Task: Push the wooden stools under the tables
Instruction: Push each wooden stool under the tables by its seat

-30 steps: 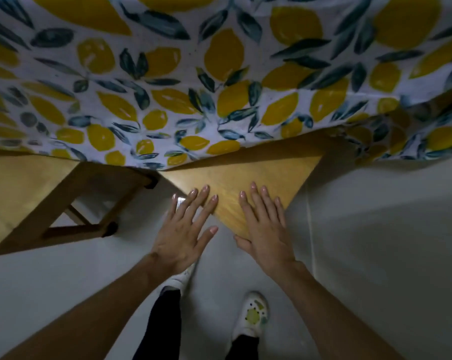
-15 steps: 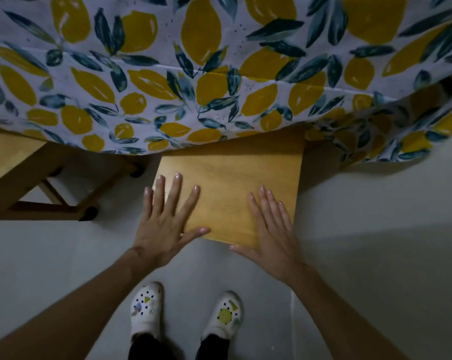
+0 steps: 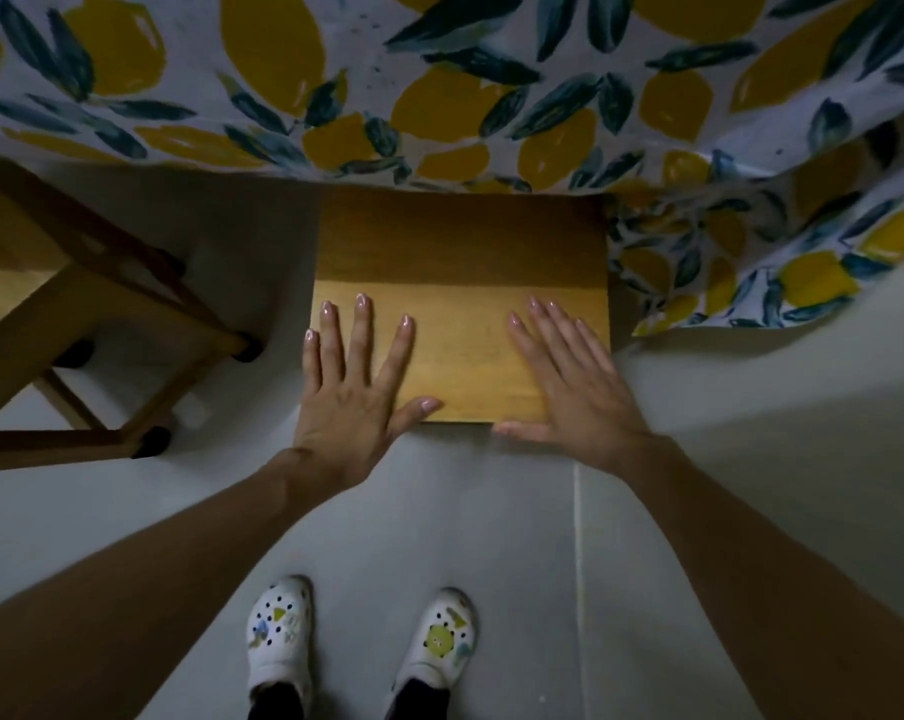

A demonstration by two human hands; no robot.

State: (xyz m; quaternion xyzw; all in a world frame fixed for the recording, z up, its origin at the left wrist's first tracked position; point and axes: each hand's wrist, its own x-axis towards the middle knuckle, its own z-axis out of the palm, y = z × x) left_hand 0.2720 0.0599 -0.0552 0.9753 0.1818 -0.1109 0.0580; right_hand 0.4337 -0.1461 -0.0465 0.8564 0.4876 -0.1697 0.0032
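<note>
Head view: square light-wood stool seat (image 3: 460, 304), far half shadowed under the hanging lemon-and-leaf printed tablecloth (image 3: 439, 96). Left hand (image 3: 354, 392) flat on the seat's near left corner, fingers spread. Right hand (image 3: 569, 387) flat on the near right, fingers close together. Second wooden stool (image 3: 76, 314) stands left. White clogs (image 3: 278, 641) on grey floor (image 3: 751, 459); no legible writing.

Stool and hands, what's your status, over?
Left hand and right hand flat, open on stool seat. Seat partly under lemon tablecloth. Second stool left, clear.
</note>
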